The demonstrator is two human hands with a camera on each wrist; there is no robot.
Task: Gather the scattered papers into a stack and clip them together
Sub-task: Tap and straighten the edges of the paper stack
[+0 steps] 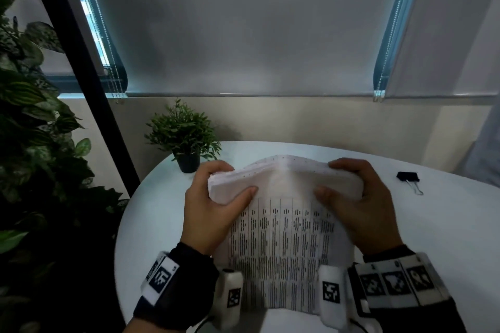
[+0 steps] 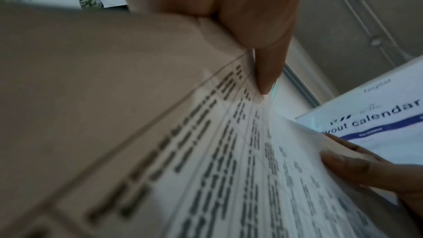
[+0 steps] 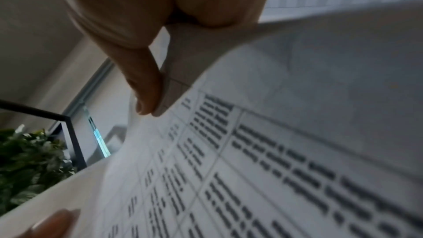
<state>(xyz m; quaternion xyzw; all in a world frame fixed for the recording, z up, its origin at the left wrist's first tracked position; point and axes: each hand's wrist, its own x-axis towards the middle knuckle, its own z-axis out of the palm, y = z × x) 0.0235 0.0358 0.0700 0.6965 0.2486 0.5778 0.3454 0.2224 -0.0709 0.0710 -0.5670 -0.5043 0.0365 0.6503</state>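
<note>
Grey roller blinds hang behind a round white counter (image 1: 446, 224), where a small potted plant (image 1: 184, 135) stands at the far left edge. Both hands hold a stack of papers (image 1: 281, 238) upright above the counter's middle, its top edge bowed upward and the printed table facing the person. Left hand (image 1: 213, 197) clamps the top left corner, thumb in front, fingers behind; right hand (image 1: 357, 197) clamps the top right corner likewise. Well apart to the right, a black binder clip (image 1: 409, 179) lies on the counter
</note>
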